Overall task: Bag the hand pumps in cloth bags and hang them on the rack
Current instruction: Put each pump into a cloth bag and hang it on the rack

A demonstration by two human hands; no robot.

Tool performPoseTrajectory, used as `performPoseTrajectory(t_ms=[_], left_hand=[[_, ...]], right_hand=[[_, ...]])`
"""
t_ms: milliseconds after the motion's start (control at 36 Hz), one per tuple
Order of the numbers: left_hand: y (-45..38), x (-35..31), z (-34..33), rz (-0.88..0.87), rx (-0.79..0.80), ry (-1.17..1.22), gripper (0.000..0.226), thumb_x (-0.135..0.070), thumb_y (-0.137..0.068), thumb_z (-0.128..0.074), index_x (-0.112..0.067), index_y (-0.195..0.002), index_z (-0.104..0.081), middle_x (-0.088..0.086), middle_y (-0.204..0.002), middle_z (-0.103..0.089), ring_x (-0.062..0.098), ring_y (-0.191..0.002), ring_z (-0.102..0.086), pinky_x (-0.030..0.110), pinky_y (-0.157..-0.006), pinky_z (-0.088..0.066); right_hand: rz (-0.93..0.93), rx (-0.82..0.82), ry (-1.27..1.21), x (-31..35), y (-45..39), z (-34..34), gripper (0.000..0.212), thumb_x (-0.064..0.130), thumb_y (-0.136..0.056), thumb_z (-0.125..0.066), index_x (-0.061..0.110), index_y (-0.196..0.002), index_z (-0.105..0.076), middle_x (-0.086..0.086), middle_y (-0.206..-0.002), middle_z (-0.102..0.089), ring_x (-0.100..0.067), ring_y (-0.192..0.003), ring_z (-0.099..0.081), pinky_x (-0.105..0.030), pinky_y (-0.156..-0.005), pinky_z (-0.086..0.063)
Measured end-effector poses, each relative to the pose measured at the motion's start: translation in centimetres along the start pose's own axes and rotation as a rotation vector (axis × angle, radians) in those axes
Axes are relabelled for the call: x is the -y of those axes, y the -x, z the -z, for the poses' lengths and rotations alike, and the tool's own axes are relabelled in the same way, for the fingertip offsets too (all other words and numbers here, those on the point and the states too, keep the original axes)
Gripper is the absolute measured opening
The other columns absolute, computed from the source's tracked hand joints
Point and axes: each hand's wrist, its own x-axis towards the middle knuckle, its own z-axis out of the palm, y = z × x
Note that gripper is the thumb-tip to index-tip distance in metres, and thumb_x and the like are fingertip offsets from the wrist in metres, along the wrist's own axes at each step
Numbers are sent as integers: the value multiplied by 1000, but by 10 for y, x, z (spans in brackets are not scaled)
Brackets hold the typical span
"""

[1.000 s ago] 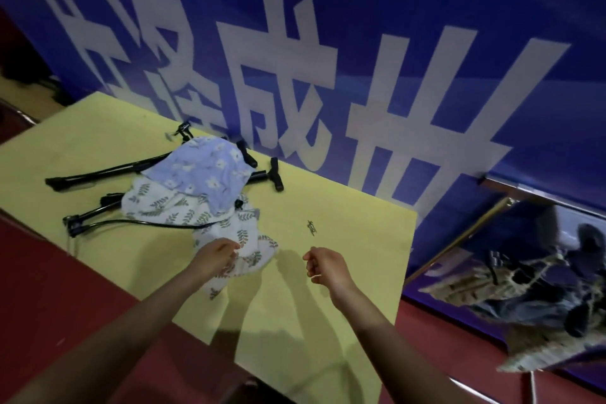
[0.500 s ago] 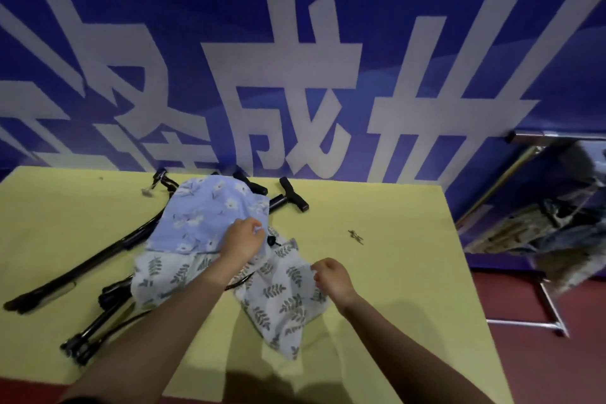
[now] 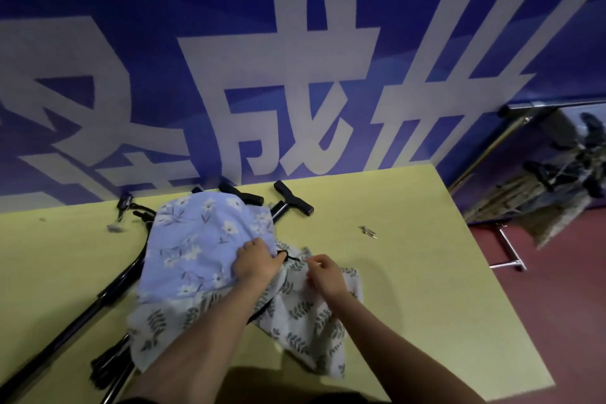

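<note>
**Bags on desk, both hands at the cloth**

Blue floral cloth bag (image 3: 203,249) lies over the white leaf-print cloth bag (image 3: 305,315), covering black T-handled hand pumps (image 3: 292,203) on the yellow desk (image 3: 426,272). Left hand (image 3: 257,264) grip pinches the blue bag's edge. Right hand (image 3: 326,275): fingers curled on leaf-print cloth.

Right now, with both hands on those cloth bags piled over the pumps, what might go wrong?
1. The blue flowered bag lies over the pumps' T-handles; pulled by the left hand, it may snag on them.
2. A black hose runs between the hands over the leaf-print bag that the right hand pinches; it may tangle.
3. The small metal piece lies loose on the table and may be swept off.
</note>
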Motion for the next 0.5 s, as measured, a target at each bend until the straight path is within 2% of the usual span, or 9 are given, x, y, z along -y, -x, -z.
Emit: performPoseTrajectory(t_ms=[83,139,222,278,333,417,500], left_hand=[[-3,-2,1,-58,54,0,37,-59,-89,-50,-23,-83,-46,6,-87,-60,28,-83,-58,34,-65,-48],[-3,3,5,-118,82,37,34,-49,-93,-50,-23,-75,-38,2,-69,-49,25,-68,-51,31,-58,-40],[-5,19,10,-191,99,28,32,-34,-97,-50,-21,-73,-34,0,-62,-38,29,-71,-52,31,-58,-34],[-5,29,10,-176,140,88,36,-31,-97,-49,-19,-68,-32,2,-62,-37,29,-70,-50,32,-58,-31],[1,32,18,-109,172,287,33,-29,-97,-48,-18,-69,-34,4,-65,-40,24,-66,-44,32,-59,-29],[16,33,40,56,205,771,18,-21,-100,-38,-12,-88,-48,8,-83,-48,20,-76,-44,32,-60,-33],[33,37,57,196,157,1164,21,-16,-98,-37,-8,-82,-48,7,-77,-46,23,-75,-46,33,-69,-37]], right_hand=[[-3,-29,5,10,-8,-7,16,26,-97,-51,15,-90,-59,-3,-74,-61,-21,-69,-57,-33,-67,-44],[5,-30,8,17,-10,-12,16,25,-98,-49,16,-91,-60,-2,-74,-61,-20,-69,-57,-33,-66,-44],[11,-8,-51,26,-9,-21,19,16,-99,-45,9,-100,-62,-3,-78,-60,-19,-69,-57,-27,-62,-45],[12,1,-72,27,-7,-27,21,15,-99,-44,6,-102,-63,-5,-79,-61,-19,-69,-56,-27,-62,-46],[3,9,-84,27,-4,-30,21,15,-99,-45,5,-101,-63,-6,-77,-61,-19,-67,-55,-28,-62,-45],[5,22,-93,29,1,-33,24,16,-99,-46,0,-102,-63,-7,-77,-61,-20,-68,-54,-30,-63,-44],[59,79,-76,38,13,-35,42,27,-97,-49,-14,-102,-57,-10,-77,-53,-23,-73,-49,-31,-66,-40]])
